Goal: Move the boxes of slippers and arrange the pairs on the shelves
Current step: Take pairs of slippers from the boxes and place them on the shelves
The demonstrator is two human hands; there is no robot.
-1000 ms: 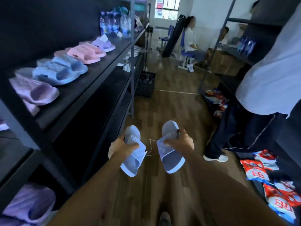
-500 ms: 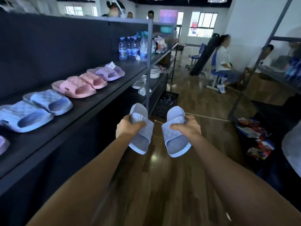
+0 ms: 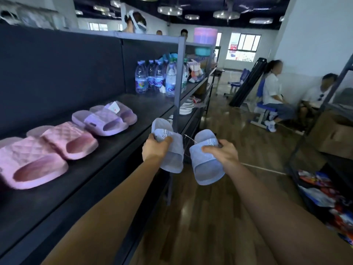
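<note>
- Left hand (image 3: 155, 148) grips one blue slipper (image 3: 169, 150) by its strap.
- Right hand (image 3: 224, 153) grips its mate (image 3: 205, 165).
- Shelf (image 3: 107, 159) left of both hands.

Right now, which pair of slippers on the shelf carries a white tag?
The lilac pair, farthest along, nearest the water bottles; the pink pair shows none.

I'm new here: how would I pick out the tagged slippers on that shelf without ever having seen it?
Find the long dark shelf running along the left. On it, between the pink pair and the water bottles, sits the lilac pair. It alone carries a white paper tag on a strap.
</note>
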